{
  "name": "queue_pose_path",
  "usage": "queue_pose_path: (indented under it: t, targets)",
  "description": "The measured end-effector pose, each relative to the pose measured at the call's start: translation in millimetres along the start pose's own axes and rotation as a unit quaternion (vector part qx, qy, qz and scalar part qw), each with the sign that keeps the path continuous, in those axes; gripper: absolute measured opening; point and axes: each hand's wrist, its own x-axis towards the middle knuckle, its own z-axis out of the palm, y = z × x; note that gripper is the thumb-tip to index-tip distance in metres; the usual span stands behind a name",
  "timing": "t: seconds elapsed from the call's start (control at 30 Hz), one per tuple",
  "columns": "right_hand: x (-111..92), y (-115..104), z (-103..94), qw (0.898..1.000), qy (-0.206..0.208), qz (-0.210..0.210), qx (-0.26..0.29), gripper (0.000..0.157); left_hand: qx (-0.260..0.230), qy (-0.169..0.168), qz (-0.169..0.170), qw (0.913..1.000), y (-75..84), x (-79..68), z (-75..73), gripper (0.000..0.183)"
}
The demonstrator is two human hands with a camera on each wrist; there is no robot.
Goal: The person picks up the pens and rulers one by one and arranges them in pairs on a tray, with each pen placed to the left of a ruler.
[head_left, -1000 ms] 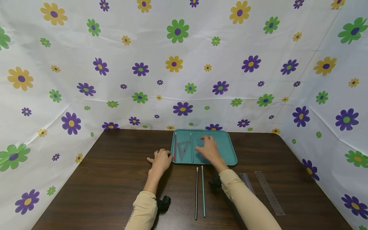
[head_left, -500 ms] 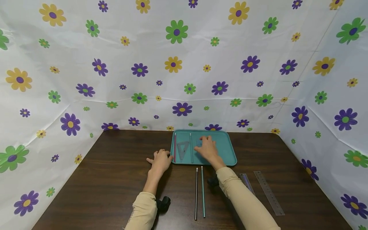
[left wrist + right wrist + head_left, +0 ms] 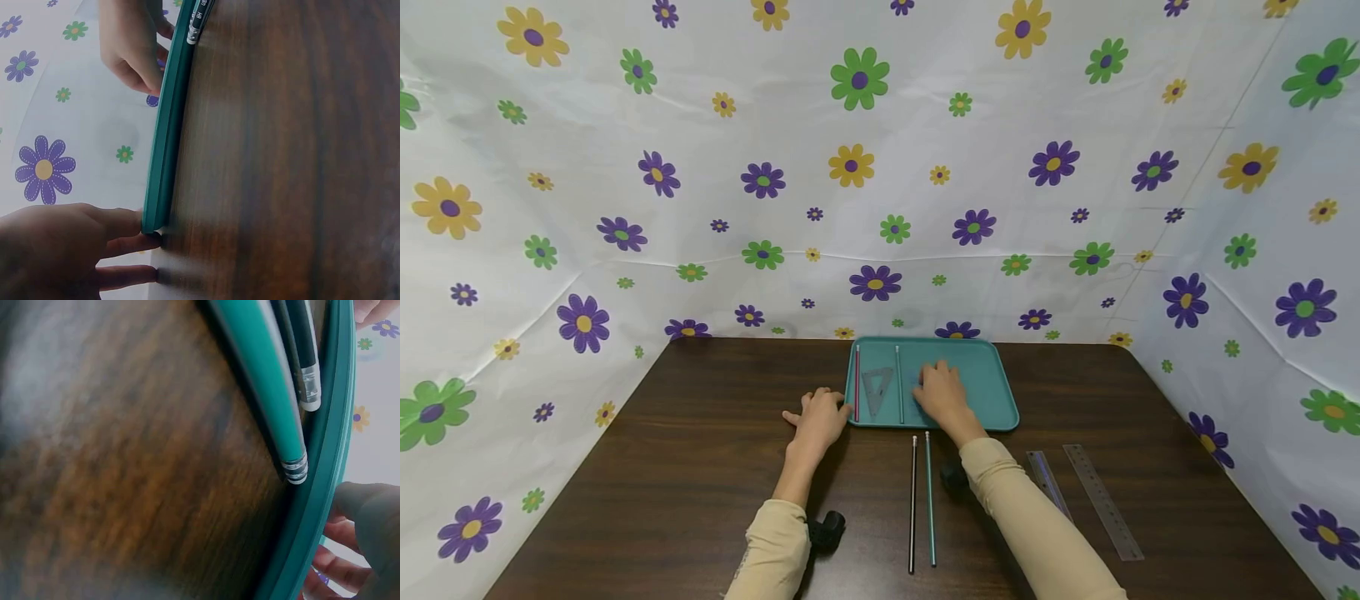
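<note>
In the head view a teal tray (image 3: 988, 379) lies at the table's far side. Over its middle, my right hand (image 3: 945, 396) reaches down with bent fingers and covers most of a clear bluish flat piece; whether it grips the piece is hidden. My left hand (image 3: 818, 418) rests at the tray's left front corner. The left wrist view shows that hand's extended fingers (image 3: 128, 245) touching the tray's end. On the tray lie a red pencil (image 3: 857, 383), a clear set square (image 3: 877, 390) and a light teal pencil (image 3: 899, 385), left of my right hand.
In front of the tray a black pencil (image 3: 913, 504) and a teal pencil (image 3: 930, 500) lie side by side on the dark wooden table (image 3: 700, 483). Two clear rulers, one purplish (image 3: 1049, 482) and one colourless (image 3: 1102, 502), lie to the right. Flowered cloth (image 3: 805, 125) stands behind.
My right hand has shifted slightly toward me over the tray, and its thumb and fingers look closer together. The bluish piece is now nearly hidden. My left hand stays put.
</note>
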Motion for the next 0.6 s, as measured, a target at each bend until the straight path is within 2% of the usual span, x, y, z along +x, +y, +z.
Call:
queue_pose_path:
  t: [0.6]
  targets:
    - [-3.4,-2.8,0.6,0.997,-0.024,-0.015,-0.066,0.037,0.004,-0.001,-0.003,1.0,0.8,0.1,0.4,0.038]
